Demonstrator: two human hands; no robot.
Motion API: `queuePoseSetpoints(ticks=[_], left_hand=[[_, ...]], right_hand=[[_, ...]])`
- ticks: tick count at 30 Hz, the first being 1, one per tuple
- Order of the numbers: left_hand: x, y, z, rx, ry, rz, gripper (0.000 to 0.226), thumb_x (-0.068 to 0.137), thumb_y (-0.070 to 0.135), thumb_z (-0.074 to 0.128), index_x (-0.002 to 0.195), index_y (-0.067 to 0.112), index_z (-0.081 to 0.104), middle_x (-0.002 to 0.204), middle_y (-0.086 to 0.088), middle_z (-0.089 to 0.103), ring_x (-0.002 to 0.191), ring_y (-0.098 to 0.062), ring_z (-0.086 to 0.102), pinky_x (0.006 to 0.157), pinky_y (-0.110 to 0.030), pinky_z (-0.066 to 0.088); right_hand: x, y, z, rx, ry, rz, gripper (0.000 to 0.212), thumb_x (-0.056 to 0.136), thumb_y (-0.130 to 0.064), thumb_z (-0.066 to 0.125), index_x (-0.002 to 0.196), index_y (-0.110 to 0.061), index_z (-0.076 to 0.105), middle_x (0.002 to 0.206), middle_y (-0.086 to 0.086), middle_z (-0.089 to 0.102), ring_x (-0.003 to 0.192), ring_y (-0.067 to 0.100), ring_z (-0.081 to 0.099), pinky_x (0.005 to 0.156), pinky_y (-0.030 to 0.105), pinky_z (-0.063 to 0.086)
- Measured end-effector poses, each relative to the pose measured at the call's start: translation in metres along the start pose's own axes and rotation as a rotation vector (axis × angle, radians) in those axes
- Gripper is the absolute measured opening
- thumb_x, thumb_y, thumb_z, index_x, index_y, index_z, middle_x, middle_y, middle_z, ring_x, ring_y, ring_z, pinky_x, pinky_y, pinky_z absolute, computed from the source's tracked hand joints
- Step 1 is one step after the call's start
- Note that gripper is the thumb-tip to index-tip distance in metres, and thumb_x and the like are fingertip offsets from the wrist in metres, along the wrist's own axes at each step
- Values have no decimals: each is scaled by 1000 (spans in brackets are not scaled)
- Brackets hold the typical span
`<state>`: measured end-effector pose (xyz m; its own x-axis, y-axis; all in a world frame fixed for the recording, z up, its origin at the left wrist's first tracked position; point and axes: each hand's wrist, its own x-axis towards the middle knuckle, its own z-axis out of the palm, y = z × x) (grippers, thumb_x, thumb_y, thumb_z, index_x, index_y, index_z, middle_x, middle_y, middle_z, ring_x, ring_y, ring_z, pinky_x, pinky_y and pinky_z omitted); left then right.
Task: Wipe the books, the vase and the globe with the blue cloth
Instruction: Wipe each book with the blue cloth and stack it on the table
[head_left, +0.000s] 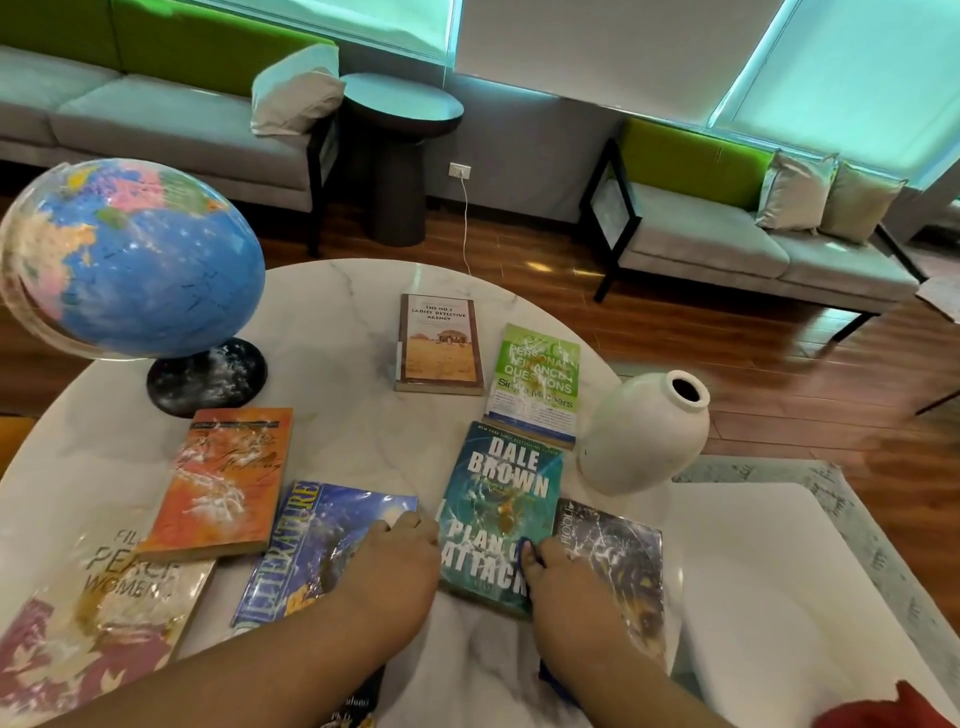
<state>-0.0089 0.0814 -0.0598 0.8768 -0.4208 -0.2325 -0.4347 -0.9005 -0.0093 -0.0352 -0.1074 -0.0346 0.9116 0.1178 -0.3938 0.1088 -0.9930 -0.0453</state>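
Round table (353, 447), white marble top with grey veins, glossy.

Globe (130, 260) at the table's far left: blue plastic sphere with pink and yellow land patches, a clear arc round it, and a black round base speckled white.

Vase (644, 436) at the right edge: matte white ceramic, dome shaped, dark round mouth.

Seven flat paperbacks, several with shiny covers streaked white:
- Pale book with "PEACE WOMEN" (98, 613) is near left; the orange book (223, 483) overlaps its top corner.
- Blue Literature book (311, 551) is beside it.
- Teal Dale Brown book (501, 514) is at centre right. Its right edge overlaps the dark marbled book (618, 566).
- Brown detective book (439, 343) and green finance book (535, 384) lie farther back. The green one's lower edge meets the teal book's top.

Left hand (395, 566) lies on the Literature book, with the fingers bent over its upper right corner, holding it.

Right hand (561, 587) lies palm down where the teal and dark books meet, over the blue cloth (556, 680). Only slivers of cloth show, by the thumb and under the wrist. Cannot tell whether the fingers curl round it or press flat.
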Motion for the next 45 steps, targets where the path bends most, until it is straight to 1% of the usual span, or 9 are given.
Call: queuePoseSetpoints(ticks=[7,12,16,20,24,30,34,40,45], left_hand=[[0,-1,0,-8,-8,5,34,91,19,50,124,14,54,130,-4,44,121,-24,39,92,-38,36],[1,0,1,4,-11,-2,34,92,18,48,125,15,53,130,-3,43,121,-23,39,93,-38,35],[1,0,0,-8,-8,0,36,92,17,47,128,14,51,132,-3,42,122,-23,38,94,-37,34],[-1,-1,1,-9,0,1,37,92,19,47,129,15,50,132,-3,42,122,-23,38,94,-38,35],[-2,-2,1,-28,11,6,36,91,17,48,127,16,51,131,-2,43,120,-22,39,93,-37,35],[-2,-2,3,-17,12,3,39,92,17,47,131,14,47,136,-4,40,122,-25,38,94,-39,36],[-2,-1,3,-31,21,5,39,92,17,47,131,14,47,135,-3,41,122,-23,38,93,-38,37],[0,-2,5,-33,24,2,42,92,17,47,134,13,45,140,-5,37,124,-25,37,94,-39,37],[-2,-2,7,-68,38,8,40,91,17,49,131,16,47,137,-2,40,121,-23,39,91,-38,39]], right_hand=[[6,9,-8,89,50,29,42,101,-14,33,143,-17,35,119,0,41,98,19,45,94,31,46],[-14,-16,-3,-27,-59,-152,54,97,-9,38,149,-19,25,130,3,36,110,26,43,96,37,43],[-1,-3,-4,-16,-4,-14,60,93,-3,44,148,-20,29,125,1,36,104,24,46,91,34,46],[-14,-21,-1,15,-28,-175,51,99,-11,37,149,-18,27,131,2,37,110,24,45,97,34,41],[0,2,-3,-15,-18,-28,65,91,-1,46,149,-21,25,124,2,37,104,23,47,92,34,47],[-13,-24,9,43,-16,-202,48,102,-18,36,148,-21,27,125,3,37,109,26,45,96,38,45],[2,-9,-2,9,-8,-98,60,94,-11,48,148,-25,28,122,0,38,104,25,47,91,36,46],[-12,-32,-4,153,19,-239,40,103,-22,34,143,-20,38,116,-2,39,98,18,41,86,28,37],[3,-18,-9,59,16,-134,42,103,-21,32,145,-23,35,122,-1,41,107,21,43,94,30,40]])
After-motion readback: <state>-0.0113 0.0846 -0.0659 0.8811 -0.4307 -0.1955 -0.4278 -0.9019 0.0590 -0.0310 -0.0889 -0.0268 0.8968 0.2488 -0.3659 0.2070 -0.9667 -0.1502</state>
